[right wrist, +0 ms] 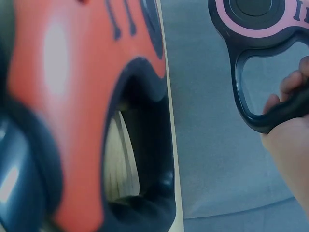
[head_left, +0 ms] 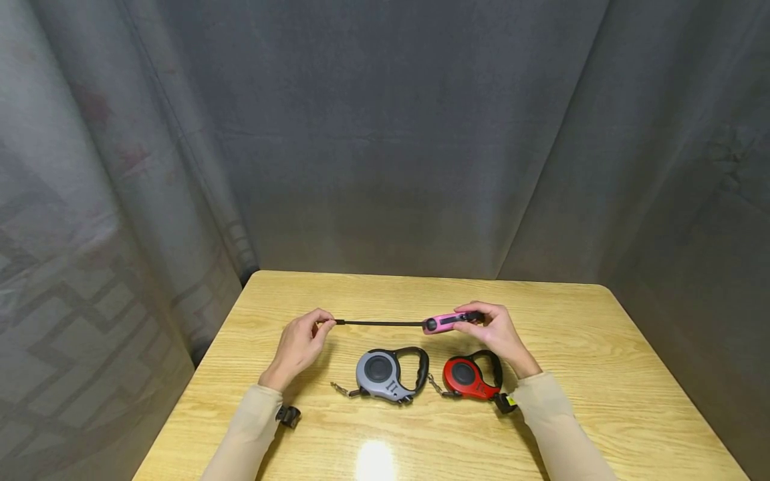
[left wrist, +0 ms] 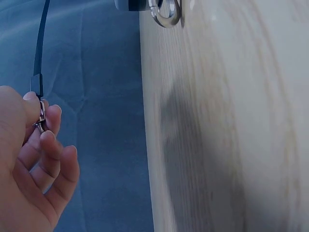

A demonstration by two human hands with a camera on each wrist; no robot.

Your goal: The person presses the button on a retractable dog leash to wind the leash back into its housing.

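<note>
A pink retractable leash (head_left: pixel 448 321) is held above a wooden table (head_left: pixel 601 374), its black handle gripped by the curled fingers of the right hand (head_left: pixel 496 334). In the right wrist view, the fingers (right wrist: pixel 289 87) are seen wrapped round the handle loop of the pink leash. A black cord (head_left: pixel 379 323) is stretched level from the pink case to the left hand (head_left: pixel 301 341), where the metal clip (left wrist: pixel 40 116) at the cord's end is pinched between thumb and fingertips; the remaining fingers are loosely curled. Both hands are held just above the table, well apart, with the cord taut between them.

Two more leashes are laid flat on the table nearer the person: a grey leash (head_left: pixel 388 374) below the cord, and a red leash (head_left: pixel 472 377) just beside it, under the right wrist. A metal clip is seen trailing from each. Grey curtains (head_left: pixel 385 133) are hung behind and beside the table.
</note>
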